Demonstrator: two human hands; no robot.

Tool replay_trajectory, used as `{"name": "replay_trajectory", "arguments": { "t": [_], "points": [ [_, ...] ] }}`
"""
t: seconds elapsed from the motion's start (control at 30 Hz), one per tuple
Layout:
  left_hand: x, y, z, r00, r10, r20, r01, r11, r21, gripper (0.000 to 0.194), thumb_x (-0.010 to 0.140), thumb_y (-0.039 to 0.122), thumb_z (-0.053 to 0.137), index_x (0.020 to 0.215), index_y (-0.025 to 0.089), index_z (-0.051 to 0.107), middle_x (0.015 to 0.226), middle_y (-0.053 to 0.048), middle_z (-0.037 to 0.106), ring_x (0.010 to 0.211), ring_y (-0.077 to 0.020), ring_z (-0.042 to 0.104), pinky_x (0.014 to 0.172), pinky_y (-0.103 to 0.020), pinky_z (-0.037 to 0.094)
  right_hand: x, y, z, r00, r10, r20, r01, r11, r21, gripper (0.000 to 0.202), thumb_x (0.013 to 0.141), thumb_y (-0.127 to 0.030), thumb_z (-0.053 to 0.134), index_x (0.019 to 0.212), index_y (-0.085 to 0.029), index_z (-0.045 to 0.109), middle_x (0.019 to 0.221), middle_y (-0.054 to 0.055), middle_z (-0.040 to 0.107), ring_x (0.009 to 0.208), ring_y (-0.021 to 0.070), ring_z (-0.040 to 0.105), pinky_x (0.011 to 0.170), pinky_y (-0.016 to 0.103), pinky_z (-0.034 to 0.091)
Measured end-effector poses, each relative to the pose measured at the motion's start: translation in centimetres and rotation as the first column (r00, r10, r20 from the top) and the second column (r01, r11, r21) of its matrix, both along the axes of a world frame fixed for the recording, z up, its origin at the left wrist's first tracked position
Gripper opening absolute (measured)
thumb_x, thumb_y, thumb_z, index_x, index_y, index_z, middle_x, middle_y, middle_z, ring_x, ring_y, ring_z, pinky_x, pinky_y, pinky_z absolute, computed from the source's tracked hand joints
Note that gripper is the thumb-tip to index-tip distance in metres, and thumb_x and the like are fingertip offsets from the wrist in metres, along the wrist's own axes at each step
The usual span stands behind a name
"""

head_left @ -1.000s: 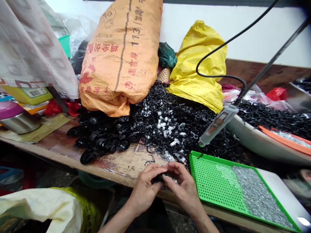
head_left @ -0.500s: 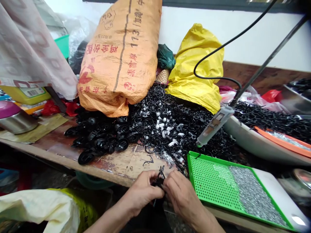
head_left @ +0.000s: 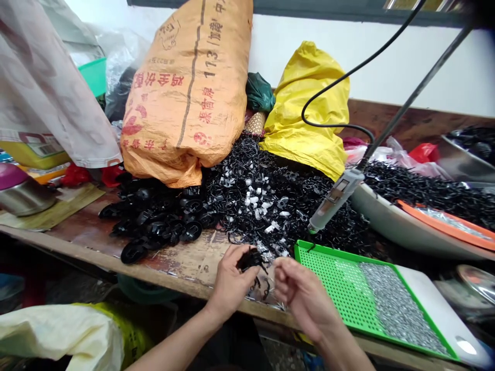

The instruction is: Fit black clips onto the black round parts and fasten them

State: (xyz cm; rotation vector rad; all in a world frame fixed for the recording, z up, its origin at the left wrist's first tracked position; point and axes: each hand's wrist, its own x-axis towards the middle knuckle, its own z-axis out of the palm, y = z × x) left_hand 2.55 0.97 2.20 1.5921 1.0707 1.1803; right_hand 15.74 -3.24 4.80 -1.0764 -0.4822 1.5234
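My left hand [head_left: 231,281] is curled around a black plastic part [head_left: 249,259] above the front edge of the worn wooden table [head_left: 193,263]. Just to its right, apart from the part, my right hand [head_left: 297,288] has its fingers bent and pressed together; whatever they may hold is too small to make out. Thin black pieces [head_left: 266,289] lie on the wood between the hands. Behind them spreads a heap of small black parts [head_left: 240,165] with white pieces [head_left: 254,200] among them. Round black parts [head_left: 154,219] are piled to the left.
A green perforated tray [head_left: 328,288] with small metal pieces stands at the right. Above it hangs a grey electric screwdriver [head_left: 336,201] on a cable. A large basin [head_left: 382,221] is behind the tray. Orange [head_left: 185,93] and yellow sacks [head_left: 309,108] stand at the back.
My hands have come apart: the left has moved slightly up and left with the black part, the right has shifted right. Thin black pieces now show on the wood between them.
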Motion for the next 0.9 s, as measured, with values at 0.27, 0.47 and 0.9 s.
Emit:
{"name": "replay_trajectory", "arguments": {
  "t": [0.27, 0.47, 0.9],
  "points": [
    [0.6, -0.9, 1.0, 0.850, 0.020, 0.527, 0.334, 0.754, -0.566, 0.032, 0.056, 0.010, 0.062, 0.086, 0.017, 0.055, 0.073, 0.000, 0.058, 0.063, -0.0109, 0.051, 0.061, -0.024, 0.039, 10.1, 5.7, 2.5, 0.542, -0.644, 0.540, 0.322, 0.752, 0.575, 0.062, 0.049, -0.017, 0.070, 0.106, -0.023, 0.045, 0.099, 0.001, 0.049, 0.088, 0.0157, 0.048, 0.068, 0.026, 0.041],
    [1.5, -2.2, 1.3, 0.814, -0.098, 0.572, 0.472, 0.685, -0.555, 0.030, 0.056, 0.007, 0.061, 0.084, 0.016, 0.057, 0.077, 0.000, 0.056, 0.073, -0.0114, 0.048, 0.067, -0.022, 0.036, 11.4, 8.3, 3.8, 0.713, -0.462, 0.528, 0.062, 0.791, 0.608, 0.045, 0.049, -0.011, 0.068, 0.091, -0.021, 0.054, 0.082, -0.002, 0.058, 0.075, 0.0133, 0.054, 0.070, 0.029, 0.044],
    [4.9, -3.6, 1.1, 0.798, -0.040, 0.602, 0.559, 0.424, -0.713, 0.030, 0.054, 0.006, 0.049, 0.083, 0.015, 0.052, 0.061, 0.002, 0.052, 0.053, -0.0110, 0.050, 0.053, -0.025, 0.039, 12.2, 1.0, 3.4, 0.831, -0.323, 0.453, 0.037, 0.845, 0.533, 0.043, 0.054, -0.020, 0.068, 0.095, -0.018, 0.054, 0.086, 0.007, 0.061, 0.067, 0.0206, 0.059, 0.062, 0.039, 0.048]
  ]
}}
